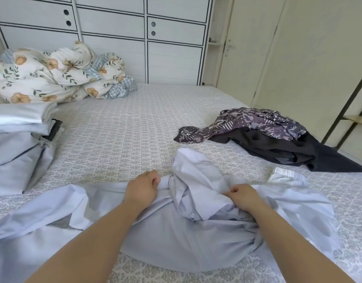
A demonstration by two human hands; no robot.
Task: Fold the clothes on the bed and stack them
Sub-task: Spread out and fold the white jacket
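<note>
At the near edge of the bed (135,123), we grip the pale blue shirt (165,237) with left hand (142,189) and right hand (244,196); it stretches left-right, bunched between them.

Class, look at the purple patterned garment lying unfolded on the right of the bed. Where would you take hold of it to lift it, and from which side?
Grip the narrow end of the purple patterned garment that trails leftward onto bare bedsheet. Come from the left: that end lies flat and free, while the bulk is bunched on top of the black garment, so pulling there probably avoids dragging it along.
</note>
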